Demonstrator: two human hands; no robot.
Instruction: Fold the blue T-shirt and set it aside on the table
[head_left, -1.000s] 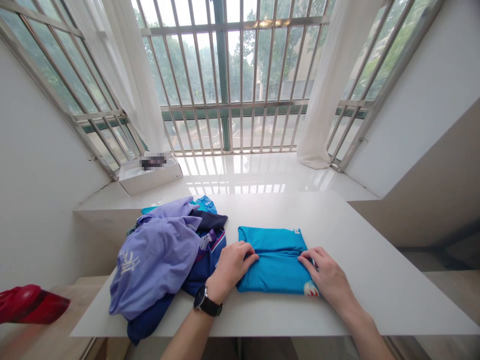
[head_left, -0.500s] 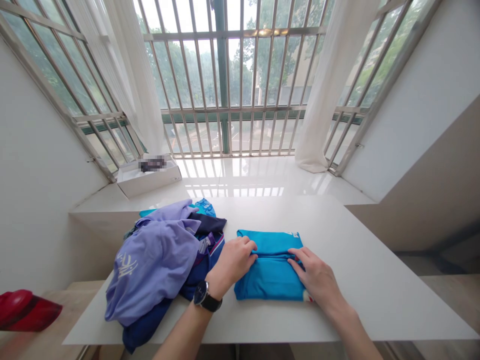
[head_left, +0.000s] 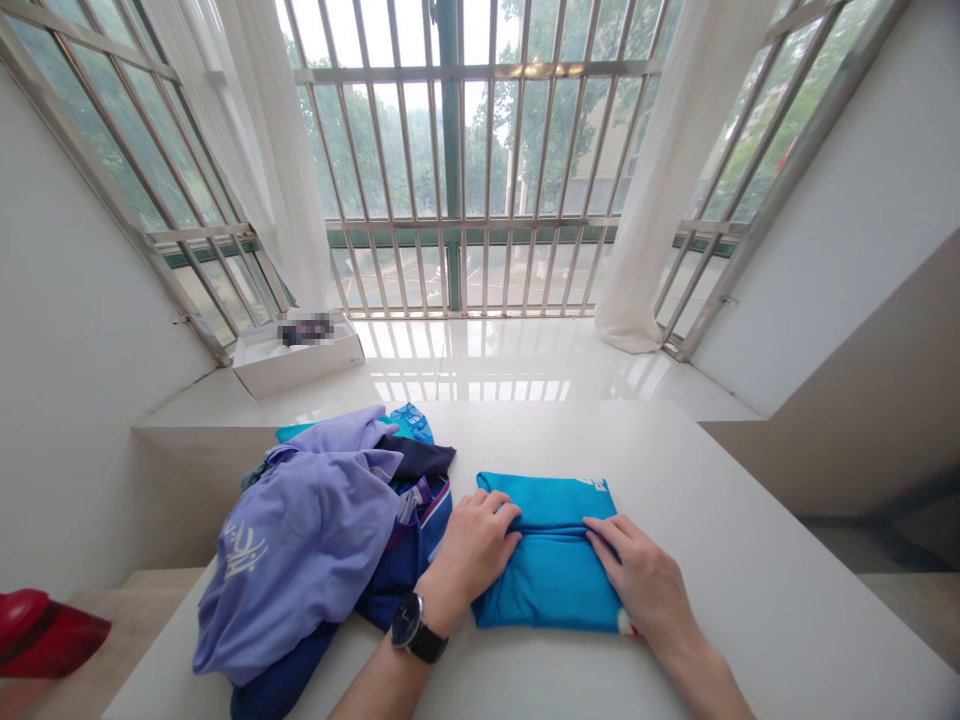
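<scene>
My left hand [head_left: 476, 555], open and palm down, my right hand [head_left: 637, 585], open too, both pressing a folded turquoise T-shirt [head_left: 551, 585] (a soft ridge across its middle), on the near white table [head_left: 750, 620], right of a lavender clothes pile [head_left: 300, 545]

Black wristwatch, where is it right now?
In the head view, the black wristwatch sits on the wrist of the left hand, between the heap of clothes and the folded blue garment.
</scene>
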